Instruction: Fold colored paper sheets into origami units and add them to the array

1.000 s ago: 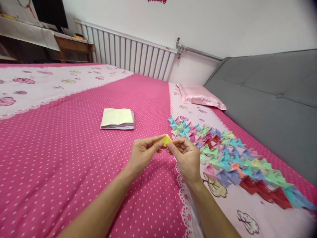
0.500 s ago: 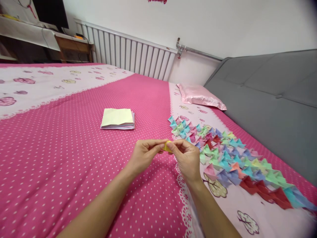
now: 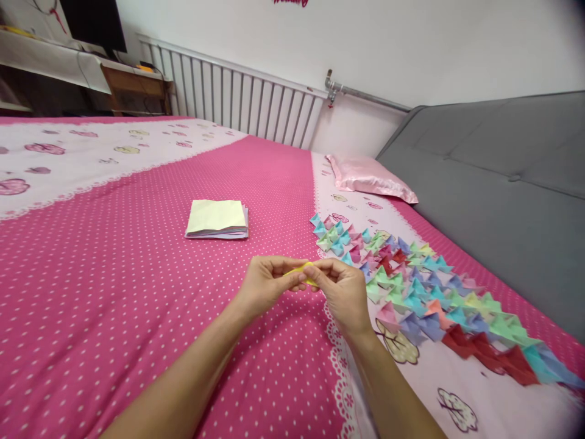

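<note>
A small folded piece of yellow paper (image 3: 311, 281) is pinched between both hands above the pink dotted bedspread. My left hand (image 3: 269, 283) grips its left side, thumb and fingers pressed together. From the right, my right hand (image 3: 345, 292) holds it with the thumb on the near face. The fingers cover much of the paper, so its exact folded shape is hidden. Just right of my right hand lie rows of folded paper boats (image 3: 429, 299) in green, blue, red, pink and other colours.
A stack of paper sheets (image 3: 217, 216), pale yellow on top, lies on the bedspread (image 3: 114, 274) beyond my left hand. A pink pillow (image 3: 370, 178) rests near the grey headboard (image 3: 493, 152). Behind the bed are a white radiator (image 3: 237, 91) and a desk with a monitor (image 3: 94, 24).
The yellow paper has turned in my fingers, and a strip of it now shows above my left thumb. Both hands stay in nearly the same place.
</note>
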A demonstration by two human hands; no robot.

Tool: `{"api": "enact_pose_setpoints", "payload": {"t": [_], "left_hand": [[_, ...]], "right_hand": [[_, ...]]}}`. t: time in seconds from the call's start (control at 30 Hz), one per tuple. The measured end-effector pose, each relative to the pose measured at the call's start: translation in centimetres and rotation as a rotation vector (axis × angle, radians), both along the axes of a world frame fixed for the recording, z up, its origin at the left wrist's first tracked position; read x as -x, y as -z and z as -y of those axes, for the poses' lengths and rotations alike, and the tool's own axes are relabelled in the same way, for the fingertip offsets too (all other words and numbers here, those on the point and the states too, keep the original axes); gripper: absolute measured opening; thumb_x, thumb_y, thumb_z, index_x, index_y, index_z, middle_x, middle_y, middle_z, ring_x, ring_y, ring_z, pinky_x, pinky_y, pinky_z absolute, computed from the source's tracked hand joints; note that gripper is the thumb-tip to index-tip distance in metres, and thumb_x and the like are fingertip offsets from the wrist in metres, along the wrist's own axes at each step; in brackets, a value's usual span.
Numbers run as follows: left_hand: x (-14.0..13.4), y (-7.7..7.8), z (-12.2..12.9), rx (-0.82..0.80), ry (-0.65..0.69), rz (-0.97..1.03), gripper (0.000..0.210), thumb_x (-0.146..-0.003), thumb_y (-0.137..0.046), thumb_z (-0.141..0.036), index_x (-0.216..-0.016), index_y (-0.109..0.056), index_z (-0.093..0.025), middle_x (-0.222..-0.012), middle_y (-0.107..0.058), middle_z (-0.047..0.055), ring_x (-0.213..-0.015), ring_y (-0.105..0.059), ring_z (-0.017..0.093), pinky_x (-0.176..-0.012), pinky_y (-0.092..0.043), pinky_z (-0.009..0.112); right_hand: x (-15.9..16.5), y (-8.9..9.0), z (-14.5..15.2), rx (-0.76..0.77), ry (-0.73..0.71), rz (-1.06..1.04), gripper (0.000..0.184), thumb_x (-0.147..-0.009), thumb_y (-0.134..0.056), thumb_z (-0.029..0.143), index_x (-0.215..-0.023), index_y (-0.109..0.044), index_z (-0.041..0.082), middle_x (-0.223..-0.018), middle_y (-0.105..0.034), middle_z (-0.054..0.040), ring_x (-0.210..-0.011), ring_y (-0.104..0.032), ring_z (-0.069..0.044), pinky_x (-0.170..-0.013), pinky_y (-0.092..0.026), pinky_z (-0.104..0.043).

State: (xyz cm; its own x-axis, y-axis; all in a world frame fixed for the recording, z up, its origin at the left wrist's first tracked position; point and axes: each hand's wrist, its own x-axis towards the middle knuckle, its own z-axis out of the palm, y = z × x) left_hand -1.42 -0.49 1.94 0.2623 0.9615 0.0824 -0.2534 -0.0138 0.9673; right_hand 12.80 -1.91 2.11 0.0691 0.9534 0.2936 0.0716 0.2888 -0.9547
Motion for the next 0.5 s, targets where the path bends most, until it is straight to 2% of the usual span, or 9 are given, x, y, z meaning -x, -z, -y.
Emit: {"api": "enact_pose_setpoints", "payload": {"t": [0.13,0.3,0.4,0.47,0.5], "left_hand": [[0.0,0.1,-0.3,0.08,-0.082,0.124,0.027,-0.06,-0.075,-0.024,-0.085,-0.071,-0.015,-0.07,-0.072,0.004,-0.055,-0.064,0.01,-0.058,-0.051,0.019],[0.0,0.2,-0.4,0.12,-0.071,0.164,0.025,-0.061,-0.075,-0.023,-0.085,-0.071,-0.015,-0.072,-0.072,0.004,-0.055,-0.064,0.008,-0.057,-0.05,0.017],[0.0,0.2,-0.4,0.112,-0.095,0.163,0.026,-0.06,-0.075,-0.023,-0.084,-0.07,-0.014,-0.072,-0.072,0.004,-0.055,-0.063,0.008,-0.056,-0.05,0.017],[0.0,0.2,-0.4,0.124,-0.136,0.168,0.028,-0.059,-0.076,-0.023,-0.084,-0.07,-0.013,-0.07,-0.072,0.003,-0.055,-0.063,0.008,-0.057,-0.051,0.017],[0.1,0.2,-0.5,0.134,-0.159,0.169,0.029,-0.059,-0.076,-0.023,-0.085,-0.069,-0.013,-0.069,-0.071,0.003,-0.055,-0.063,0.008,-0.057,-0.051,0.017]], "right_hand": [[-0.4,0.0,-0.2,0.122,-0.12,-0.113,0.028,-0.064,-0.073,0.027,-0.09,-0.066,0.018,-0.071,-0.068,-0.0009,-0.062,-0.062,-0.013,-0.058,-0.049,-0.023],[-0.5,-0.3,-0.3,0.151,-0.057,-0.042,0.028,-0.066,-0.071,0.03,-0.089,-0.063,0.017,-0.059,-0.065,0.0005,-0.057,-0.064,-0.015,-0.051,-0.046,-0.022],[-0.5,-1.4,0.7,0.072,-0.011,0.11,0.029,-0.071,-0.066,0.033,-0.096,-0.062,0.018,-0.072,-0.068,-0.0032,-0.068,-0.065,-0.018,-0.061,-0.05,-0.029],[-0.9,-2.6,2.1,-0.072,0.084,0.229,0.03,-0.073,-0.066,0.033,-0.1,-0.062,0.021,-0.096,-0.066,-0.0064,-0.088,-0.063,-0.021,-0.076,-0.05,-0.036],[-1.2,-3.1,2.9,-0.155,0.15,0.246,0.027,-0.075,-0.064,0.033,-0.1,-0.062,0.022,-0.101,-0.064,-0.007,-0.092,-0.061,-0.021,-0.079,-0.049,-0.037]]}}
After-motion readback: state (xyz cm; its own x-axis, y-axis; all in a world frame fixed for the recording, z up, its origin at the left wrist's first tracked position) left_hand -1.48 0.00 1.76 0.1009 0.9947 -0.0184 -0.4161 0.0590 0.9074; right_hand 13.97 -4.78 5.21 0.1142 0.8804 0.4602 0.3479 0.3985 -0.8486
